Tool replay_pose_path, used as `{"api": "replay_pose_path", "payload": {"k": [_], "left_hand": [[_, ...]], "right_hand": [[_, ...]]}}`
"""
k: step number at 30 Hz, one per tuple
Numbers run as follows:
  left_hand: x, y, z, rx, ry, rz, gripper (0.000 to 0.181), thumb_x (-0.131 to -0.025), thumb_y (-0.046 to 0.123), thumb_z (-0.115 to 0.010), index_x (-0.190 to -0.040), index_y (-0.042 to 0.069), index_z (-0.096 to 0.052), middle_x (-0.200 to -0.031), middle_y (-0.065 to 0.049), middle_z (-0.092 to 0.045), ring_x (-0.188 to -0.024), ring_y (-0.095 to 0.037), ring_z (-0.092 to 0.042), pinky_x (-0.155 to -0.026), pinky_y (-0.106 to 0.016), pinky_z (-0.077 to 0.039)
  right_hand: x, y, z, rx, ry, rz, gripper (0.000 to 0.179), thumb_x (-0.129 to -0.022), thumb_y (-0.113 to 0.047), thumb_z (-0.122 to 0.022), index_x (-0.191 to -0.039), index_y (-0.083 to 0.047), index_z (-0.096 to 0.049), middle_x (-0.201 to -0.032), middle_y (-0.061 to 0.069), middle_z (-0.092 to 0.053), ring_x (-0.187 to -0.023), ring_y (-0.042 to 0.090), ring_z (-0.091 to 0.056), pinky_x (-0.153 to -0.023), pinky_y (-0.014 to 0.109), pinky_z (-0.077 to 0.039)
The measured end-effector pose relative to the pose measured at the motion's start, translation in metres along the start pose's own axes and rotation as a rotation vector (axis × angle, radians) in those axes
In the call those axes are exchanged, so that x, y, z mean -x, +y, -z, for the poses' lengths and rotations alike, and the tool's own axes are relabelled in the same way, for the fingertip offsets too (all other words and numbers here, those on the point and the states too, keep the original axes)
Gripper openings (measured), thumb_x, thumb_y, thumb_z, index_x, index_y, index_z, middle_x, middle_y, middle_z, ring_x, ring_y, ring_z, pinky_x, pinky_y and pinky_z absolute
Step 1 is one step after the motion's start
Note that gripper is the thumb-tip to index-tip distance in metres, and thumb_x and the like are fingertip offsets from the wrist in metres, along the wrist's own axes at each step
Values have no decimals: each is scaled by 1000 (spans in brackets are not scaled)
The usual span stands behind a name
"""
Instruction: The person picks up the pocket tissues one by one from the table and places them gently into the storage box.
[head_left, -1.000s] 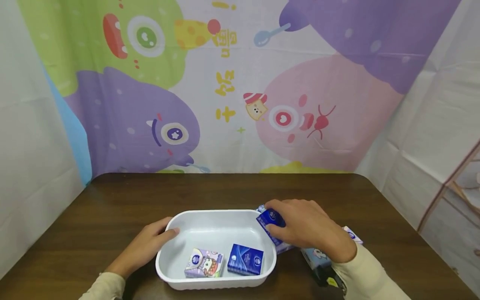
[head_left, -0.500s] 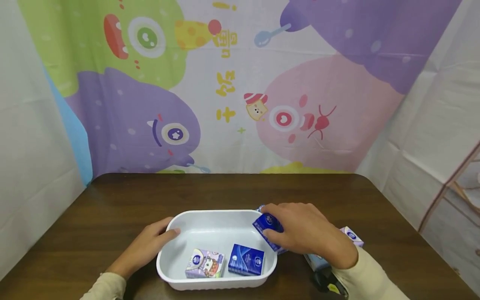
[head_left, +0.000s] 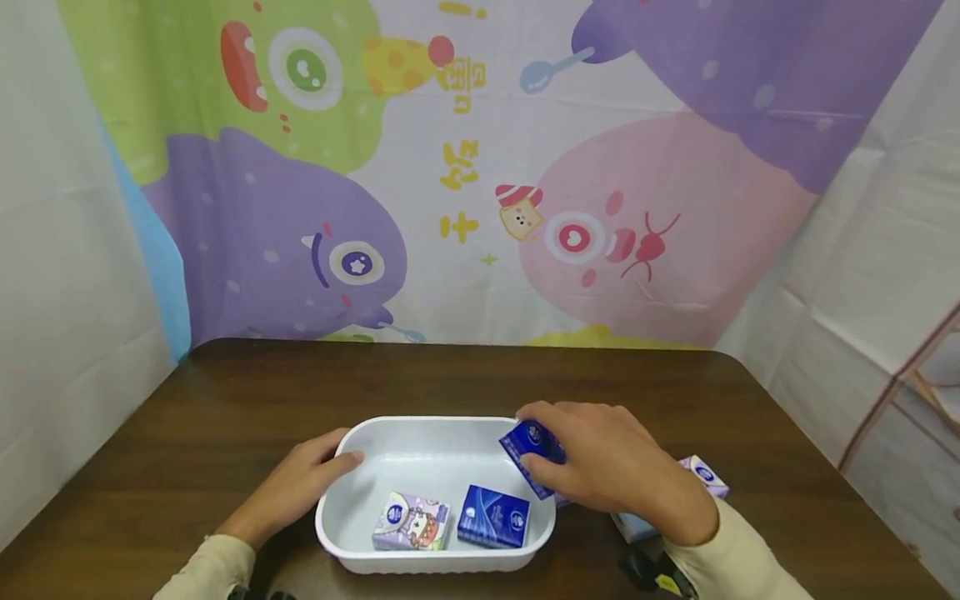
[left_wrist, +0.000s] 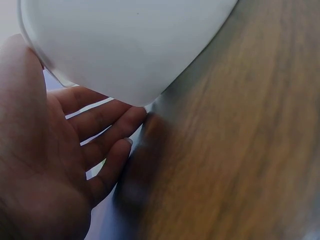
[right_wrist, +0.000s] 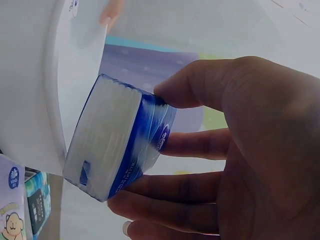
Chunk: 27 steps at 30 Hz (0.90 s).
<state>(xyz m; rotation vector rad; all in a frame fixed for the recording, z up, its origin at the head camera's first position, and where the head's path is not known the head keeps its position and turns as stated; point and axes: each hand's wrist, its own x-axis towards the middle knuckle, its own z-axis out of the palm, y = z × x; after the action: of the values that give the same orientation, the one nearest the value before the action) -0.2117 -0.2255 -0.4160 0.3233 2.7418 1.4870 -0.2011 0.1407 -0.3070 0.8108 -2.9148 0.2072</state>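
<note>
In the head view, my left hand [head_left: 303,477] grips the left end of a white plastic tub [head_left: 352,554], thumb over the rim. The left wrist view shows the fingers against the outer wall of the tub [left_wrist: 125,50]. My right hand [head_left: 618,458] pinches a dark blue tissue pack [head_left: 531,454] at the tub's right end, tilted above the rim. Its clear side with white tissues faces the right wrist view, where thumb and fingers hold the tissue pack [right_wrist: 107,137]. Inside the tub lie a purple cartoon tissue pack [head_left: 412,522] and another blue tissue pack [head_left: 493,517].
Right of the tub, a light purple pack [head_left: 705,475] and a grey-blue pack [head_left: 633,527] are partly hidden by the right arm. The right wrist view shows a purple pack [right_wrist: 11,200] beside a teal one [right_wrist: 37,202]. A printed cloth [head_left: 465,292] hangs behind the brown table [head_left: 247,392].
My right hand has shifted slightly left with the blue tissue pack, bringing it further over the tub's rim. The left hand keeps its hold on the tub. The head view has shifted a little.
</note>
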Motion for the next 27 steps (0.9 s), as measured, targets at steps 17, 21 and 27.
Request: {"api": "replay_pose_path", "payload": {"k": [17, 21, 27], "left_hand": [[2, 0, 1, 22, -5, -10, 37, -100, 28, -60, -131, 8, -62, -115, -9, -67, -93, -16, -65, -75, -29, -54], [1, 0, 0, 21, -3, -12, 36, -101, 27, -60, -131, 8, -62, -114, -9, -68, -92, -17, -65, -76, -29, -54], [0, 1, 0, 20, -5, -8, 35, -100, 27, -60, -130, 8, -62, -113, -9, -68, -92, -16, -65, -76, -28, -54]], "right_hand": [[1, -3, -2, -39, -15, 143, 47, -93, -50, -65, -135, -29, -61, -119, -6, -69, -106, 13, -66, -85, 39, -55], [1, -3, -3, -43, -5, 191, 48, -93, -50, -64, -136, -28, -61, -122, -5, -68, -110, 14, -65, -88, 41, -54], [0, -6, -5, -55, -51, 260, 49, -95, -51, -60, -138, -26, -60, -123, -6, -68, -112, 13, -64, -89, 40, -54]]}}
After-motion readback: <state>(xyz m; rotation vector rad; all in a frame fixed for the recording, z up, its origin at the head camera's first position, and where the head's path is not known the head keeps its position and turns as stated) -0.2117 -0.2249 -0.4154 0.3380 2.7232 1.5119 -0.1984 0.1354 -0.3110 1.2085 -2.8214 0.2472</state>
